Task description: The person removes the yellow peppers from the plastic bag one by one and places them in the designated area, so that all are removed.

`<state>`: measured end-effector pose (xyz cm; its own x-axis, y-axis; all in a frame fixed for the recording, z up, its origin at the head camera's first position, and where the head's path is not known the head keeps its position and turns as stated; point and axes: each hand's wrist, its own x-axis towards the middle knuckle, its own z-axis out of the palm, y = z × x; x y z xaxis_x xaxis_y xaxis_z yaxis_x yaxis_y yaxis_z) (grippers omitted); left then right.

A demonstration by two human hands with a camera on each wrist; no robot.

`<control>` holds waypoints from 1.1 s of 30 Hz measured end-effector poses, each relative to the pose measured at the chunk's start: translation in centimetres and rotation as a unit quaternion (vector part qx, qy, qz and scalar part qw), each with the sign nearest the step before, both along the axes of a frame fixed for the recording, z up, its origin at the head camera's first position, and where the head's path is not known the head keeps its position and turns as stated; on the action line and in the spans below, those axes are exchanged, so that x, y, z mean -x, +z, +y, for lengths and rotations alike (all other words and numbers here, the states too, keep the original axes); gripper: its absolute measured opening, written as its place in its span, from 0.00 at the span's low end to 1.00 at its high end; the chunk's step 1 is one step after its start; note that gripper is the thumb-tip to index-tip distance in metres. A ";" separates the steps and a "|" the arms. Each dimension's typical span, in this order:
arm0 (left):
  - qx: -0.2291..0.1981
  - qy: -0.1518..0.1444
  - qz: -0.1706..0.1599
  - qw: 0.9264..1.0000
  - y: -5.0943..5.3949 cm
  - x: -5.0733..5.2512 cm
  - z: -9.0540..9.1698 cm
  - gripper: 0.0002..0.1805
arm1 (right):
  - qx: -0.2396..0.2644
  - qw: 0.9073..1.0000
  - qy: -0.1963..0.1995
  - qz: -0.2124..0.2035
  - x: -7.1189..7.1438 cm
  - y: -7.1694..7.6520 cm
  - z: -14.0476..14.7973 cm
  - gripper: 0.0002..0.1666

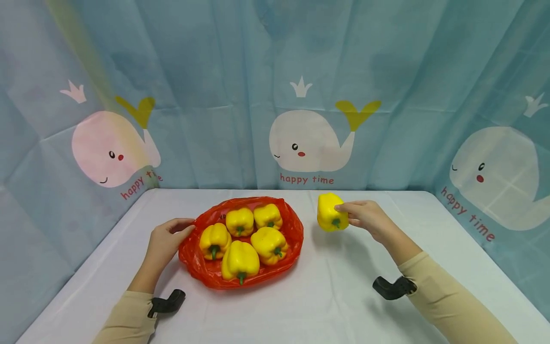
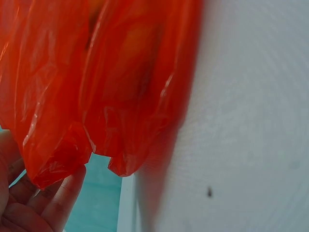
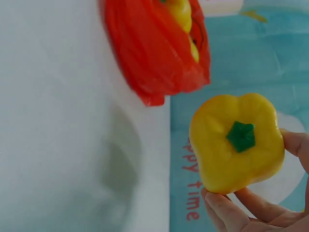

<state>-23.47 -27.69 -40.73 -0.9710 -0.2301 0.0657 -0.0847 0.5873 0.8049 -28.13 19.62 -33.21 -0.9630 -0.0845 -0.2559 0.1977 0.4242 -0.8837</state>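
A yellow bell pepper [image 1: 330, 214] with a green stem is pinched between the thumb and fingers of my right hand [image 1: 365, 217]. It is held above the table, to the right of a red plastic bag [image 1: 275, 275]. In the right wrist view the pepper [image 3: 217, 159] turns its green stem [image 3: 241, 136] to the camera. Several more yellow bell peppers [image 1: 241, 258] lie inside the opened bag. My left hand [image 1: 165, 241] holds the bag's left rim between thumb and fingers. The left wrist view shows its fingers [image 2: 63, 198] against the crumpled red plastic [image 2: 53, 106].
The bag stands on a white-covered table [image 1: 301, 310]. Behind and at both sides hangs a blue curtain [image 1: 215, 95] printed with whales and lettering. A black strap-like device [image 1: 169, 303] sits at the left wrist, and another black device [image 1: 393, 288] at the right.
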 end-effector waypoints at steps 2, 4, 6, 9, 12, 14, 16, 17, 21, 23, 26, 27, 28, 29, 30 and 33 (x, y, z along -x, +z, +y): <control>0.000 0.000 0.002 1.000 0.0 0.0 0.0 0.26 | 0.005 1.000 -0.004 -0.003 0.2 -0.3 0.3 0.42; 0.000 -0.001 0.003 1.000 0.0 0.0 0.0 0.26 | 0.010 1.000 -0.007 -0.005 0.3 -0.6 0.6 0.43; 0.000 -0.002 0.004 1.000 0.0 0.0 0.0 0.26 | 0.013 1.000 -0.008 -0.006 0.5 -0.9 0.8 0.44; 0.000 -0.003 0.006 1.000 0.0 -0.1 -0.1 0.27 | 0.010 1.000 -0.012 -0.009 0.7 -1.3 1.2 0.44; 0.002 -0.002 0.007 1.000 -0.1 -0.1 -0.1 0.26 | 0.006 1.000 -0.021 -0.016 0.9 -1.8 1.5 0.45; 0.003 -0.001 0.006 1.000 -0.2 -0.2 -0.1 0.26 | 0.006 0.999 -0.026 -0.021 1.1 -2.2 1.7 0.45; 0.004 0.000 0.005 1.000 -0.2 -0.2 -0.1 0.26 | 0.010 0.999 -0.030 -0.025 1.4 -2.6 1.8 0.45; 0.003 0.001 0.005 1.000 -0.2 -0.2 -0.1 0.26 | 0.013 0.999 -0.031 -0.026 1.5 -2.8 1.8 0.45; -0.002 -0.001 0.004 1.000 -0.2 -0.1 -0.2 0.26 | 0.016 0.999 -0.034 -0.029 1.9 -3.4 2.0 0.45; -0.007 -0.003 0.003 1.000 -0.2 -0.1 -0.2 0.27 | 0.016 0.999 -0.036 -0.030 2.1 -3.6 2.0 0.46; -0.012 -0.003 0.001 1.000 -0.1 -0.1 -0.2 0.27 | 0.011 0.999 -0.041 -0.032 2.4 -3.9 2.0 0.46; -0.012 -0.003 0.002 1.000 -0.1 0.0 -0.2 0.27 | 0.009 0.998 -0.043 -0.034 2.5 -4.0 2.0 0.46; -0.013 -0.003 0.002 1.000 -0.1 0.0 -0.1 0.27 | 0.009 0.998 -0.046 -0.036 2.6 -4.1 2.0 0.46; -0.013 -0.003 0.002 1.000 -0.1 0.0 -0.1 0.27 | 0.007 0.998 -0.048 -0.037 2.7 -4.3 2.0 0.46; -0.013 -0.004 0.003 1.000 -0.1 0.0 -0.1 0.26 | 0.005 0.998 -0.049 -0.038 2.7 -4.3 2.0 0.46; -0.013 -0.006 0.003 1.000 -0.1 0.0 -0.1 0.26 | 0.006 0.998 -0.052 -0.043 2.9 -4.7 2.0 0.45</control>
